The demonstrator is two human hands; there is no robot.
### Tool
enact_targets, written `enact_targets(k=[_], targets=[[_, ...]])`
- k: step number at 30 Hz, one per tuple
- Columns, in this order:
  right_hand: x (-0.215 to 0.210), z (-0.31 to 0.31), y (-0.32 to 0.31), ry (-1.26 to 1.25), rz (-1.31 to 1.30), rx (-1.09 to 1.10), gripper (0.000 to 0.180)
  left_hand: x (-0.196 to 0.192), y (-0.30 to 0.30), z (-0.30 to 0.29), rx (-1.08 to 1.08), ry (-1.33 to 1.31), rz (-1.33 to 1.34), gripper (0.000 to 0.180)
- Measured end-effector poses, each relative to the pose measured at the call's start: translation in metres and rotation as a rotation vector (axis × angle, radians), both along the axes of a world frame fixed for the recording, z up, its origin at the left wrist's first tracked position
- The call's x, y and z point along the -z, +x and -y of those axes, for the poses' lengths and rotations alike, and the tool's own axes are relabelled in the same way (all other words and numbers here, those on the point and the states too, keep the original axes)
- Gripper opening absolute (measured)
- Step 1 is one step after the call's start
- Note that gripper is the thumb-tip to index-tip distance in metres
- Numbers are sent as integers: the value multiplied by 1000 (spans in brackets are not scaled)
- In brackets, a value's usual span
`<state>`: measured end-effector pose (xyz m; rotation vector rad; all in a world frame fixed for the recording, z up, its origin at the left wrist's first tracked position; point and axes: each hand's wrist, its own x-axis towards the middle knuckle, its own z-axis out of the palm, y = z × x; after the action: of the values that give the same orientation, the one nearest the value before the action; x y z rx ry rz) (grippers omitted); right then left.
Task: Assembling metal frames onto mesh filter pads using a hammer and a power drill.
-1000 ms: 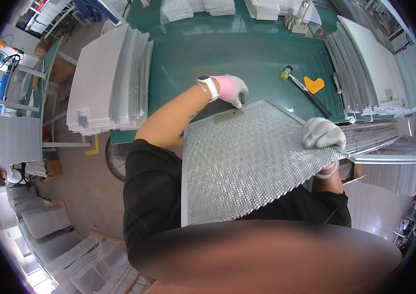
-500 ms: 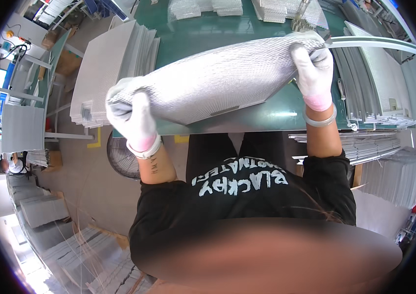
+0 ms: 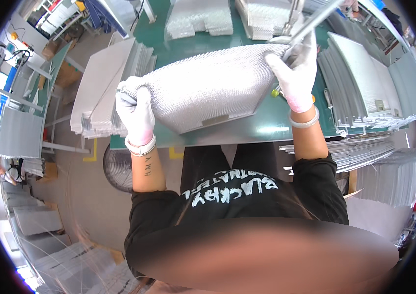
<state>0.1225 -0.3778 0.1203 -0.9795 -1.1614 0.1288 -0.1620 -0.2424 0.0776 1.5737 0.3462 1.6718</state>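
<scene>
Two gloved hands grip one metal mesh filter panel (image 3: 213,93) over the green table (image 3: 267,125). At far left a stack of grey panels (image 3: 102,88) leans just beside it. The left hand (image 3: 137,115) clamps the panel's left corner; its long axis runs left to right, rising rightward. The right hand (image 3: 296,73) clutches the upper right corner. More stacked panels (image 3: 360,83) crowd the right.

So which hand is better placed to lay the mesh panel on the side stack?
Left, probably. The left hand grips the mesh panel at the end right beside the stack, while the right hand holds the far end over the green table.
</scene>
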Motion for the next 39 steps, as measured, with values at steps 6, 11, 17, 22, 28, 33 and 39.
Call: enact_targets(k=[6, 11, 17, 22, 28, 33, 39], targets=[[-54, 26, 29, -224, 799, 162, 51, 0, 11, -6, 34, -57, 47, 33], [-83, 34, 44, -333, 1120, -29, 49, -6, 12, -2, 17, -40, -30, 27], [-117, 48, 40, -388, 1214, -222, 53, -7, 26, 6, 128, -118, 21, 18], [-117, 49, 10, -577, 1067, -306, 32, 4, 18, 7, 225, -55, 10, 22], [-118, 40, -5, -319, 1198, -463, 27, -36, 0, 2, 288, 228, -352, 17], [-116, 30, -27, -458, 1123, -425, 24, -22, 14, 17, 149, 225, -57, 31], [-111, 21, -24, -375, 1176, -456, 52, -18, 32, 28, -76, 92, 243, 57]])
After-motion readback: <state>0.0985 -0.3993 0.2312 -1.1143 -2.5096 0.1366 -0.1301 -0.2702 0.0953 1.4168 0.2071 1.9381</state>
